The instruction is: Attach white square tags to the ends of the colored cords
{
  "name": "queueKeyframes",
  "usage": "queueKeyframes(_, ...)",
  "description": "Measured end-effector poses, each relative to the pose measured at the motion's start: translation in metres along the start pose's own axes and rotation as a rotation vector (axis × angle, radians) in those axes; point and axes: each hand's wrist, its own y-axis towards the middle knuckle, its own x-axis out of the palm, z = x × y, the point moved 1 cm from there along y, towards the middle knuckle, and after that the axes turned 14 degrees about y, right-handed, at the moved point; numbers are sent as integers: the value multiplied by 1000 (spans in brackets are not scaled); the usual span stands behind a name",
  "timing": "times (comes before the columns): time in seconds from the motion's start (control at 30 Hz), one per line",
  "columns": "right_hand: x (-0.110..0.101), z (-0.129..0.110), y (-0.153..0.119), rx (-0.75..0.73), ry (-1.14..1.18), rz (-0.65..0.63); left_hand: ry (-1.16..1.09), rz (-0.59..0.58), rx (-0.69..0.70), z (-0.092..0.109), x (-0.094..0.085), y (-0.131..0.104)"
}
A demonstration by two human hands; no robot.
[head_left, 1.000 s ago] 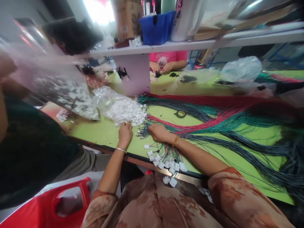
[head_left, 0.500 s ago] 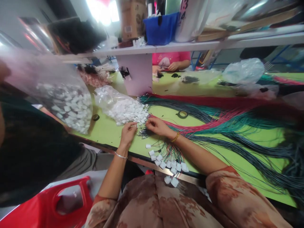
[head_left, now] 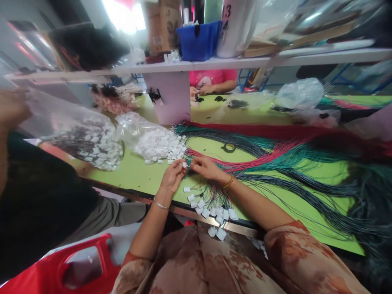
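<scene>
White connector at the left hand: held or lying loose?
Held: the white connector pokes out of a pinch by the left hand. Whether it is wired, I cannot tell.

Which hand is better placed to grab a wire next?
Probably the right hand: it is beside the colourful wires, while the left hand pinches a small white connector. I can't tell if the right already holds a wire.

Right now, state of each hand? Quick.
Left hand: closed, holding a small white connector.
Right hand: curled beside the red wires; whether it grips one cannot be told.
</scene>
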Motion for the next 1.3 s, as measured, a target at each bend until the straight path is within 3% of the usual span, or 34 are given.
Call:
queueKeyframes(0.23,-5,2,-2,4,30,-38,46,-17,-9,0,5,1)
queueKeyframes(0.37,-5,11,-1,43,72,-9,161,17,69,-4,7,0)
queueKeyframes(0.47,-3,10,-4,-9,-28,52,233,83,112,-11,9,1)
queueKeyframes(0.57,3,8,-7,-92,-204,114,158,136,92,-20,12,4)
queueKeyframes(0.8,2,12,-6,-3,-132,91,128,206,152,-29,17,8)
queueKeyframes(1.07,16,8,-15,-23,-434,143,283,246,208,-33,15,1)
queueKeyframes(1.2,-3,15,-2,27,-378,-20,299,222,154,-29,5,0)
queueKeyframes(1.3,-25,22,13,128,-576,31,266,217,85,-25,-2,3)
